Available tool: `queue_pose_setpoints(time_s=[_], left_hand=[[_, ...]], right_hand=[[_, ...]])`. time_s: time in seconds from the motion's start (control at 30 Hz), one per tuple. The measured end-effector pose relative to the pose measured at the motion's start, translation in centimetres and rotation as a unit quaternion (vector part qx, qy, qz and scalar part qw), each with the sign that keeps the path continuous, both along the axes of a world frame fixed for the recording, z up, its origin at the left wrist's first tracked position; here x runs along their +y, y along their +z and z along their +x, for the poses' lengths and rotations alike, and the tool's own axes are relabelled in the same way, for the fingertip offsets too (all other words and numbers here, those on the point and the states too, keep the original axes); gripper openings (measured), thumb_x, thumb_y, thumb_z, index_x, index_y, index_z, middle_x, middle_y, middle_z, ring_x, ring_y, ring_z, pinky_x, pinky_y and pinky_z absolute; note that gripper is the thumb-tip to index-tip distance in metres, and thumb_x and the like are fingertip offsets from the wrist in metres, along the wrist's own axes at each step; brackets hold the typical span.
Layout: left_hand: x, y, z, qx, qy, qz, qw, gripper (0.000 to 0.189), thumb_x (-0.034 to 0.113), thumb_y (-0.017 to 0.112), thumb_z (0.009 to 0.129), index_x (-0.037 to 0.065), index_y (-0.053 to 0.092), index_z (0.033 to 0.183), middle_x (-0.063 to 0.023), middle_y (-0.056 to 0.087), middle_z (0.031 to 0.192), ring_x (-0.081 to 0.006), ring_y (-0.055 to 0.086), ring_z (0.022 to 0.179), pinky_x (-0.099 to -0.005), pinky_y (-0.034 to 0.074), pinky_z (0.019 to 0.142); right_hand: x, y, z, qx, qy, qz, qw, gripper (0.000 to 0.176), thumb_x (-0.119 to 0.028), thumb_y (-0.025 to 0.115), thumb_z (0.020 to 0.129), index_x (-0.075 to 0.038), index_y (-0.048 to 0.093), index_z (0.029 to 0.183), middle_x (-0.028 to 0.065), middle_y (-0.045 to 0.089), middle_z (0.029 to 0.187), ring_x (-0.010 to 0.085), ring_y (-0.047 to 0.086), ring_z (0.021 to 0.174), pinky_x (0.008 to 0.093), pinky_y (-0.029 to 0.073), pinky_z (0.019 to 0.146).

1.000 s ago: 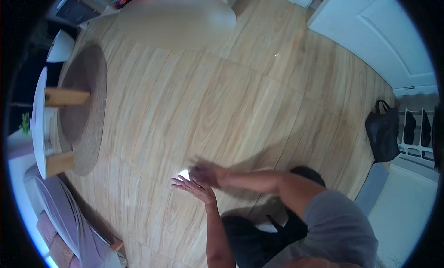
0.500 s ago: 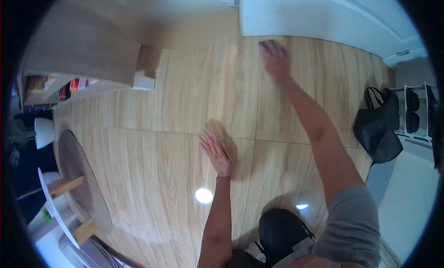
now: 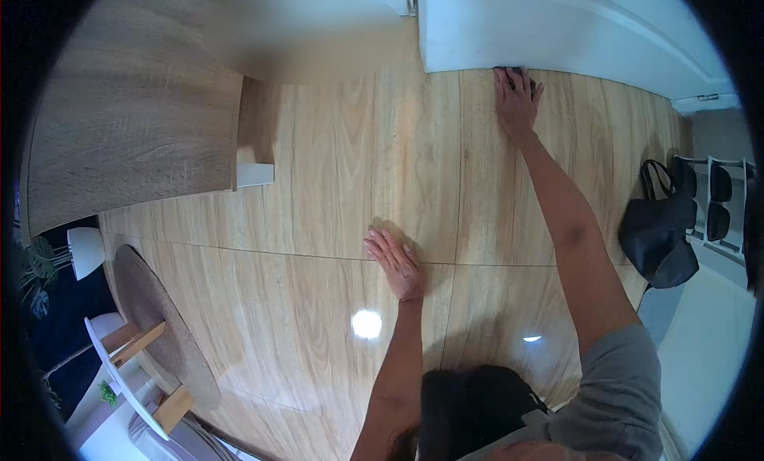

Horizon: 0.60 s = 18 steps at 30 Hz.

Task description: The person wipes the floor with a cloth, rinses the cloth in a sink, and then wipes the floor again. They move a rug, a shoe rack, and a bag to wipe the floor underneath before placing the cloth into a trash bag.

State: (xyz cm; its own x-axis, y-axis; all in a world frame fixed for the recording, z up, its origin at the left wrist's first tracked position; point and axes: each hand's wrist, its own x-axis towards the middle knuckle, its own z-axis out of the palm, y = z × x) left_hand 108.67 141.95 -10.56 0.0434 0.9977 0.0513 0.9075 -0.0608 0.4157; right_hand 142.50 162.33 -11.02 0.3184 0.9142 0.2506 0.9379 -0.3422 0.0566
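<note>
My left hand [image 3: 395,264] rests palm down on the wood-look floor [image 3: 318,302], its fingers stretched out. Farther ahead, my right hand [image 3: 518,103] reaches to the bottom edge of the white door [image 3: 557,31]. Under its fingers is a small dark thing [image 3: 510,70], pressed to the floor and mostly covered by the hand. I cannot make out its kind.
At the left stands a wood-grain cabinet [image 3: 135,103]. A round brown rug [image 3: 163,318] lies beyond a white table with wooden legs [image 3: 135,342]. To the right are a black bag [image 3: 656,234] and a rack [image 3: 704,198] with dark shoes.
My right hand has slid to the right along the door's bottom edge with the dark thing. The left hand stays flat on the floor while the view shifts.
</note>
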Motion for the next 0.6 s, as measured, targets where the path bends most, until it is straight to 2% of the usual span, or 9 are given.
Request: queue_pose_setpoints(time_s=[0.07, 0.13, 0.17, 0.23, 0.3, 0.33, 0.4, 0.47, 0.6], left_hand=[[-0.1, -0.1, -0.1, -0.012, -0.001, 0.001, 1.000, 0.052, 0.017, 0.034, 0.098, -0.002, 0.019, 0.145, -0.0232, 0.011, 0.153, -0.0464, 0.005, 0.140, -0.0570, 0.012, 0.114], [0.4, 0.1, 0.1, -0.026, -0.004, 0.008, 1.000, 0.052, 0.017, 0.034, 0.098, -0.003, 0.020, 0.144, -0.0236, 0.011, 0.153, -0.0469, 0.006, 0.140, -0.0575, 0.012, 0.114], [0.4, 0.4, 0.0, -0.032, -0.004, 0.002, 0.999, 0.052, 0.017, 0.034, 0.098, -0.003, 0.020, 0.144, -0.0245, 0.011, 0.152, -0.0480, 0.007, 0.139, -0.0580, 0.013, 0.114], [0.4, 0.4, -0.3, -0.041, -0.004, -0.005, 0.999, 0.052, 0.017, 0.035, 0.098, -0.003, 0.020, 0.144, -0.0254, 0.011, 0.152, -0.0492, 0.007, 0.139, -0.0586, 0.013, 0.113], [0.3, 0.4, -0.5, -0.063, -0.008, 0.004, 0.998, 0.052, 0.017, 0.035, 0.098, -0.003, 0.020, 0.143, -0.0275, 0.011, 0.151, -0.0517, 0.008, 0.137, -0.0608, 0.014, 0.112], [0.2, 0.3, -0.7, -0.066, -0.012, 0.002, 0.998, 0.052, 0.017, 0.035, 0.098, -0.003, 0.020, 0.143, -0.0275, 0.011, 0.151, -0.0517, 0.008, 0.137, -0.0608, 0.014, 0.112], [0.2, 0.3, -0.7, -0.079, -0.004, -0.042, 0.996, 0.052, 0.018, 0.036, 0.098, -0.003, 0.021, 0.143, -0.0301, 0.011, 0.150, -0.0545, 0.009, 0.136, -0.0635, 0.014, 0.110], [0.4, 0.0, -0.7, -0.068, -0.017, -0.031, 0.997, 0.053, 0.019, 0.037, 0.097, -0.005, 0.021, 0.142, -0.0312, 0.013, 0.149, -0.0552, 0.011, 0.135, -0.0632, 0.015, 0.110], [0.5, 0.4, -1.0, -0.066, -0.034, -0.033, 0.997, 0.056, 0.021, 0.039, 0.096, -0.006, 0.021, 0.142, -0.0326, 0.013, 0.149, -0.0563, 0.012, 0.135, -0.0633, 0.017, 0.109]], right_hand=[[-0.2, -1.8, -1.2, -0.005, 0.016, 0.055, 0.998, 0.043, -0.028, 0.037, 0.097, -0.017, 0.040, 0.139, 0.0066, 0.042, 0.138, 0.0288, 0.030, 0.135, 0.0579, 0.015, 0.110], [-1.8, -1.9, -5.4, 0.042, 0.146, 0.030, 0.988, 0.041, -0.024, 0.041, 0.096, -0.013, 0.045, 0.135, 0.0084, 0.044, 0.137, 0.0297, 0.031, 0.135, 0.0562, 0.017, 0.110], [-3.5, -0.4, -9.4, 0.157, 0.209, 0.048, 0.964, 0.039, -0.019, 0.046, 0.092, -0.010, 0.050, 0.130, 0.0098, 0.045, 0.137, 0.0298, 0.032, 0.134, 0.0541, 0.019, 0.110], [-5.8, 0.4, -15.5, 0.351, 0.439, -0.003, 0.827, 0.037, -0.018, 0.051, 0.089, -0.010, 0.054, 0.125, 0.0097, 0.047, 0.135, 0.0304, 0.035, 0.132, 0.0522, 0.021, 0.110], [-5.4, 2.8, -18.1, 0.249, 0.581, -0.043, 0.774, 0.039, -0.024, 0.054, 0.089, -0.011, 0.054, 0.125, 0.0095, 0.049, 0.133, 0.0305, 0.037, 0.131, 0.0520, 0.020, 0.111], [-3.1, 3.0, -18.5, 0.248, 0.578, -0.046, 0.776, 0.039, -0.024, 0.054, 0.089, -0.011, 0.054, 0.125, 0.0095, 0.049, 0.133, 0.0305, 0.037, 0.131, 0.0520, 0.020, 0.111], [4.5, 2.1, -17.6, 0.070, 0.474, 0.026, 0.878, 0.036, -0.031, 0.050, 0.093, -0.015, 0.055, 0.125, 0.0073, 0.046, 0.137, 0.0312, 0.033, 0.134, 0.0514, 0.017, 0.113], [11.7, 0.9, -16.7, 0.005, 0.323, 0.051, 0.945, 0.039, -0.032, 0.041, 0.097, -0.017, 0.051, 0.131, 0.0076, 0.040, 0.143, 0.0324, 0.027, 0.137, 0.0516, 0.012, 0.114], [20.1, -0.2, -16.4, 0.047, 0.167, 0.053, 0.983, 0.044, -0.031, 0.032, 0.099, -0.016, 0.043, 0.139, 0.0093, 0.035, 0.147, 0.0351, 0.024, 0.138, 0.0532, 0.009, 0.114]])
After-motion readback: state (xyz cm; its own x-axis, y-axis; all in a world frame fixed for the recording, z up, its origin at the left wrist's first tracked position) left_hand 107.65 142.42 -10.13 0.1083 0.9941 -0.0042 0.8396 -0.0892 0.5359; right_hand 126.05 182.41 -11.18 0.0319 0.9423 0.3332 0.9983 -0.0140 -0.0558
